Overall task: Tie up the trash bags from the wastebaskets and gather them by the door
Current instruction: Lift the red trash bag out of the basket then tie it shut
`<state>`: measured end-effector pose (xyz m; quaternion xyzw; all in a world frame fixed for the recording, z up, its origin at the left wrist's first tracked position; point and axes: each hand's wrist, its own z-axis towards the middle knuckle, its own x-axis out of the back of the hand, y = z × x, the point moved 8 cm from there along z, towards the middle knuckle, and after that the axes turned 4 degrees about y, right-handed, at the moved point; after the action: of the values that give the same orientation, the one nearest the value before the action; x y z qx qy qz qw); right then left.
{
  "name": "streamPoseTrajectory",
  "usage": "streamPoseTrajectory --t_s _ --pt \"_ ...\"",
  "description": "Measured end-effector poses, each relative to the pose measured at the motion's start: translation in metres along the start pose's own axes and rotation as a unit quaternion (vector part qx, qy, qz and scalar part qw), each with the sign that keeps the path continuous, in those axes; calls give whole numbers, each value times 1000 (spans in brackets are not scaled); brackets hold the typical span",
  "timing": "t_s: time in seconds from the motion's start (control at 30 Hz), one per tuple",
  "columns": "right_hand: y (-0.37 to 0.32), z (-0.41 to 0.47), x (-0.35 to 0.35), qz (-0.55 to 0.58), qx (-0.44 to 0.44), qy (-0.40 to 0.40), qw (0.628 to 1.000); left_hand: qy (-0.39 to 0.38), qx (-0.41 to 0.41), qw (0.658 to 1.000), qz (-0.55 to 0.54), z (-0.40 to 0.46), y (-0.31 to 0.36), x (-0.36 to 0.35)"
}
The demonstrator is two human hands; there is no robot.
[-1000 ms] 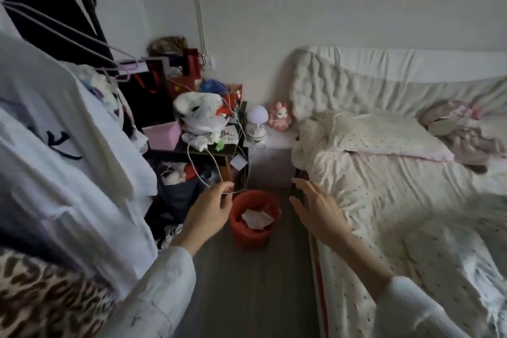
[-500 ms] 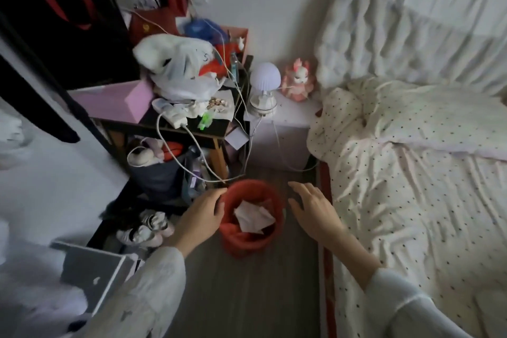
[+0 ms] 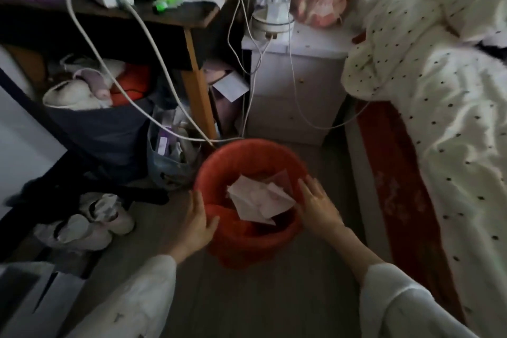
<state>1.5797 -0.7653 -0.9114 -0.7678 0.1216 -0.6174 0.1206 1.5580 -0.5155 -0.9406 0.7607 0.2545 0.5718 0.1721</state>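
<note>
A small wastebasket lined with a red trash bag (image 3: pixel 247 156) stands on the grey floor between a cluttered table and the bed. Crumpled white paper (image 3: pixel 258 199) lies inside it. My left hand (image 3: pixel 196 223) rests on the bag's near left rim, thumb over the edge and fingers down the outside. My right hand (image 3: pixel 319 203) lies flat on the right rim with its fingers spread. Whether either hand has pinched the plastic I cannot tell.
A wooden table (image 3: pixel 192 19) heaped with clutter stands at the left, white cables (image 3: pixel 153 44) hanging from it toward the basket. White shoes (image 3: pixel 87 222) lie on the floor at the left. Behind the basket is a white nightstand (image 3: pixel 293 85). The bed (image 3: pixel 439 118) fills the right.
The view has dropped and closed in on the basket. Both hands have come down from beside the basket onto its rim, left and right.
</note>
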Motion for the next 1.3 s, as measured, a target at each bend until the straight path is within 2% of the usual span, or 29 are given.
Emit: streamPoseTrajectory --t_s 0.17,0.27,0.4,0.47,0.53,0.6,0.7,0.8,0.87,0.97,1.03,1.07,1.13,1.17,1.2,1.27,1.3 --pt "28 42 -63 -35 -2 53 998 63 -26 997 -33 44 -33 -44" --pt "40 52 -69 -30 -21 103 994 82 -61 994 -41 66 -30 -45" --pt "43 42 -61 -72 -35 163 983 69 -84 993 -42 94 -19 -40" --pt "42 35 -57 -92 -48 176 979 80 -54 989 -111 99 -24 -40" --pt "39 33 -53 -98 -45 191 976 106 23 976 -189 103 -39 -40" --pt "34 34 -57 -86 -35 187 978 145 60 973 -168 103 -45 -31" --pt "30 33 -71 -77 -52 165 982 220 50 971 -83 99 -36 -4" --pt "19 28 -73 -105 -58 162 980 289 -11 957 -30 95 -11 22" --pt "11 25 -72 -115 -51 159 979 301 -116 946 -30 93 19 29" --pt "10 23 -70 -88 -36 183 979 204 -275 938 -47 86 64 6" --pt "19 22 -58 -34 -44 230 972 147 -320 935 -49 80 72 -11" --pt "27 23 -50 -9 -59 253 966 162 -330 928 -52 78 70 -10" --pt "48 30 -38 32 -111 269 956 252 -301 919 -40 82 52 5" --pt "61 36 -37 72 -150 251 953 288 -246 925 -38 86 37 13" --pt "75 44 -40 132 -197 216 947 287 -167 942 -50 92 21 18" --pt "94 59 -49 274 -269 152 911 202 -8 974 -99 105 -7 10" --pt "99 65 -51 327 -279 143 891 164 36 980 -107 109 -15 3"
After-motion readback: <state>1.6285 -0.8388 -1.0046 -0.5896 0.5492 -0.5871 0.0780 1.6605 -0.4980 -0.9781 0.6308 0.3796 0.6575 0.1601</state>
